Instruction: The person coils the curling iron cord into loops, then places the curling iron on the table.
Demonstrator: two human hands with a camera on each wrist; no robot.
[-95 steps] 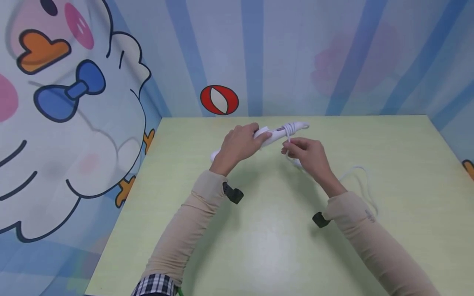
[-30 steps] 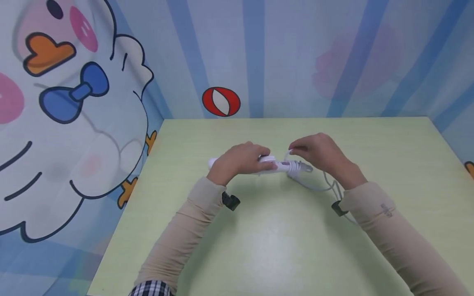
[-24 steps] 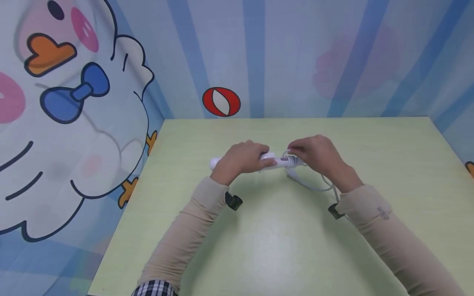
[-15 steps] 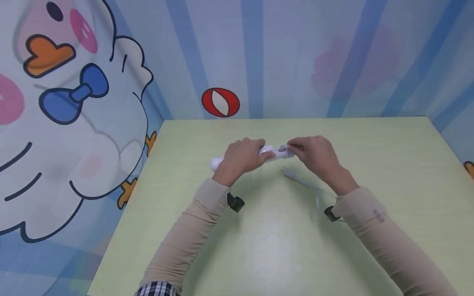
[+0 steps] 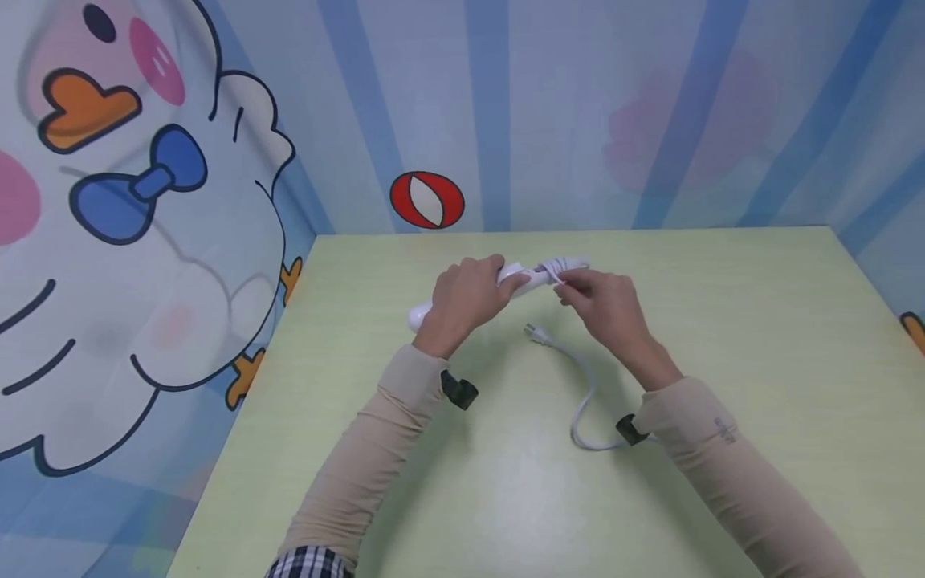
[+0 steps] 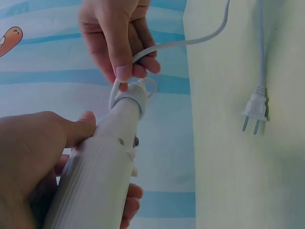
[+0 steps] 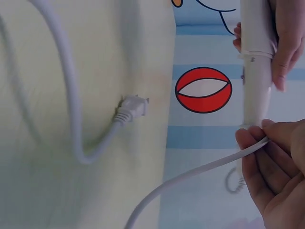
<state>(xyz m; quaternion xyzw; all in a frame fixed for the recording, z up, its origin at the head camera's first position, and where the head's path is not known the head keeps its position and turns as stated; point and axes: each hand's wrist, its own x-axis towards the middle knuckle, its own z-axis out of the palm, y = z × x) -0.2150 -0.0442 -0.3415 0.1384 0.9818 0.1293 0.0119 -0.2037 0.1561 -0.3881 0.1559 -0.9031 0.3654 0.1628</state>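
White corded appliance (image 5: 538, 275): gripped in my left hand (image 5: 466, 301). Its cord (image 5: 584, 395): pinched in my right hand (image 5: 600, 305). Plug (image 5: 533, 333): lying on green table (image 5: 723, 321).

right hand (image 7: 279, 176) pinched white cord (image 7: 190, 174) near lower right. left hand (image 7: 286, 43) gripped white wand (image 7: 256, 71) at top right. plug (image 7: 132, 108) lay on green tabletop (image 7: 38, 181), cord looping beside it.

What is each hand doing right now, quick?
Left hand: grips the body of the white appliance.
Right hand: pinches the white cord beside the appliance's cord end; the plug lies loose on the table.
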